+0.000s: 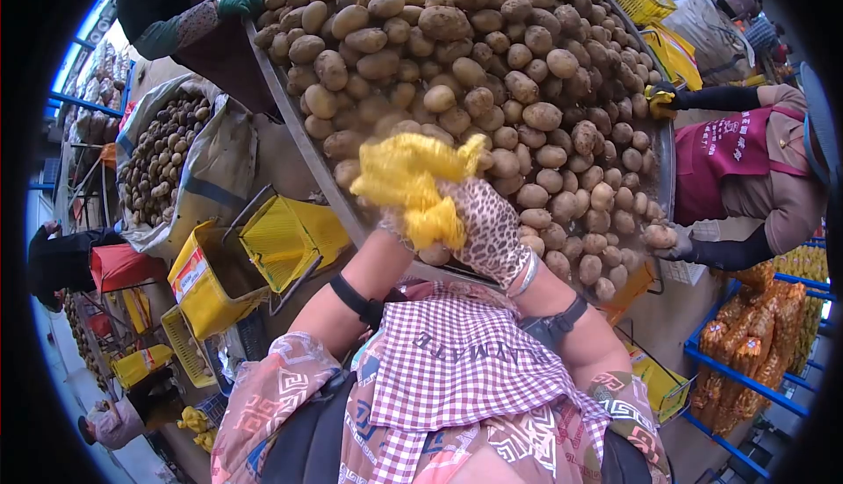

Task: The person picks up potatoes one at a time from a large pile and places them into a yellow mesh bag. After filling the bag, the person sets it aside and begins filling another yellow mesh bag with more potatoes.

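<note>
My left hand [404, 172] and my right hand [483, 216] are together over the near edge of a heap of potatoes [544, 115]. Both wear gloves that look yellow on the palm side, with leopard-print cloth on the back of the right one. The yellow parts overlap and are smeared by motion, so I cannot make out the separate fingers or anything between them. A dusty haze hangs just above my hands. Below them runs the metal rim [303, 141] of the table that bears the potatoes.
A co-worker's green-gloved hand [241, 3] rests at the table's far left. Another co-worker in a maroon apron [733, 155] stands at the right, one hand on a potato. Yellow baskets [290, 242] and a large potato sack [189, 163] stand left; filled net bags [746, 343] are right.
</note>
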The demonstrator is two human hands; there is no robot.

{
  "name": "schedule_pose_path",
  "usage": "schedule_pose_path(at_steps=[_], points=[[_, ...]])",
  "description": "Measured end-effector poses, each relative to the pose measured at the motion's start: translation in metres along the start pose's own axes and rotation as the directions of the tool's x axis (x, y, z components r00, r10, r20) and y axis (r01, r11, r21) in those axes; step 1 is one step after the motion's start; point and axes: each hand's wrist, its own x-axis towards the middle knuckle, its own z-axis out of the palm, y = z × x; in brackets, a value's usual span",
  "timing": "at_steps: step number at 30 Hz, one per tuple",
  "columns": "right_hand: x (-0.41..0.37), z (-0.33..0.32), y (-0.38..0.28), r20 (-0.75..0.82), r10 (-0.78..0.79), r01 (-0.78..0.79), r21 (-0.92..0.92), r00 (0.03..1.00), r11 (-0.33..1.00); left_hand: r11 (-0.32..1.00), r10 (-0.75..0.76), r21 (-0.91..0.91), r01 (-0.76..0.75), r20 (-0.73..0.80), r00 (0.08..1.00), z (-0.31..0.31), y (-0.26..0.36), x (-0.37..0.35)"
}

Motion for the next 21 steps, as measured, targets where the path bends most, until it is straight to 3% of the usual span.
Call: schedule_pose_path(at_steps=[2, 4, 5, 6, 7, 8, 10, 11, 12, 14, 15, 17, 18, 19, 20, 21], points=[[-0.032, -0.005, 0.012, 0.356, 0.005, 0.006, -0.029, 0.934, 1.000, 0.983, -0.060, -0.177, 0.045, -0.078, 0.995, 0.031, 0.022, -0.003], [-0.063, -0.004, 0.043, 0.308, 0.272, -0.267, -0.060, 0.912, 0.962, 0.984, -0.109, -0.159, 0.083, -0.166, 0.980, 0.044, 0.036, -0.001], [-0.049, -0.014, 0.040, 0.173, 0.436, -0.462, 0.161, 0.883, 0.872, 0.986, -0.116, -0.144, 0.084, -0.224, 0.968, 0.052, 0.035, -0.001], [-0.035, -0.028, 0.037, 0.126, 0.436, -0.451, 0.147, 0.891, 0.880, 0.988, -0.128, -0.125, 0.096, -0.282, 0.951, 0.056, 0.035, 0.000], [-0.013, -0.035, 0.031, 0.119, 0.440, -0.454, 0.147, 0.890, 0.879, 0.991, -0.122, -0.083, 0.110, -0.156, 0.980, 0.030, 0.032, 0.003], [0.012, -0.038, 0.027, 0.033, 0.256, -0.258, 0.145, 0.966, 0.955, 0.990, -0.132, -0.078, 0.122, -0.148, 0.980, 0.025, 0.029, 0.006], [0.042, -0.034, 0.018, -0.114, -0.137, 0.147, 0.079, 0.984, 0.986, 0.968, -0.116, -0.216, 0.129, 0.072, 0.991, 0.023, 0.013, 0.004], [0.042, -0.019, 0.013, 0.011, -0.130, 0.126, 0.177, 0.992, 0.976, 0.948, -0.092, -0.286, 0.140, 0.176, 0.980, 0.016, 0.006, 0.003], [0.036, -0.012, 0.003, 0.240, -0.174, 0.168, 0.046, 0.955, 0.985, 0.953, -0.075, -0.270, 0.139, 0.234, 0.969, -0.030, -0.006, 0.015], [0.017, -0.006, -0.001, 0.165, -0.303, 0.294, 0.078, 0.939, 0.953, 0.986, -0.060, 0.155, 0.067, -0.051, 0.997, 0.072, 0.020, -0.016], [0.007, -0.012, 0.003, 0.253, -0.297, 0.302, 0.019, 0.921, 0.953, 0.986, -0.049, 0.154, 0.057, -0.056, 0.997, 0.065, 0.027, -0.016], [-0.042, -0.012, 0.042, 0.485, -0.121, 0.156, -0.033, 0.866, 0.987, 0.986, 0.011, -0.161, -0.042, -0.185, 0.983, 0.036, 0.056, -0.018], [-0.060, -0.021, 0.048, 0.546, 0.113, -0.031, -0.158, 0.830, 0.987, 0.947, 0.028, -0.304, -0.106, -0.249, 0.968, 0.026, 0.074, -0.024], [-0.090, -0.023, 0.073, 0.382, 0.052, -0.007, -0.119, 0.923, 0.993, 0.956, 0.111, -0.231, -0.183, -0.295, 0.949, 0.024, 0.094, -0.036], [-0.101, -0.034, 0.076, 0.317, 0.287, -0.267, -0.105, 0.904, 0.958, 0.953, 0.198, -0.153, -0.261, -0.336, 0.921, 0.020, 0.116, -0.051], [-0.113, -0.040, 0.092, 0.215, 0.369, -0.345, -0.144, 0.904, 0.928, 0.947, 0.279, -0.038, -0.319, -0.395, 0.876, 0.005, 0.138, -0.068]])
